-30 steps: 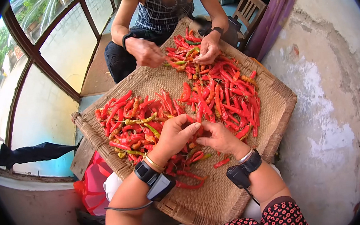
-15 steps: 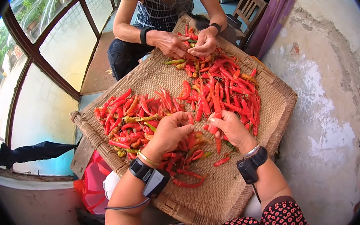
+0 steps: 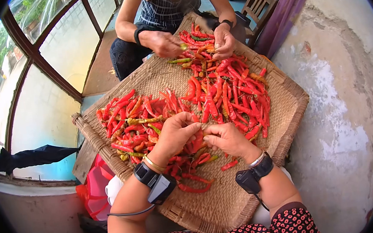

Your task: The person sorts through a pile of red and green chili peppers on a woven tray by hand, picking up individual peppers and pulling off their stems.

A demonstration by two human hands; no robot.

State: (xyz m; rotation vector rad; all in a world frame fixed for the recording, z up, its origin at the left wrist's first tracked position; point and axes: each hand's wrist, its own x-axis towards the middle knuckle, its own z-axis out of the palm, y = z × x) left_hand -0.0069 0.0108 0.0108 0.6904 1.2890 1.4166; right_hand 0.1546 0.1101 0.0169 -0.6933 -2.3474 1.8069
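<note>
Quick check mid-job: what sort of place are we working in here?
Probably a home porch or sunroom: a big paned window, a worn plastered wall, and chillies spread on a woven tray.

A black umbrella (image 3: 29,157) lies left of the woven tray (image 3: 230,202), a red bag (image 3: 95,188) under its edge, a wooden chair (image 3: 259,6) beyond

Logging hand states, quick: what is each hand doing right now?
Left hand: closed, gripping a red chilli.
Right hand: closed, pinching the same chilli's end.
</note>
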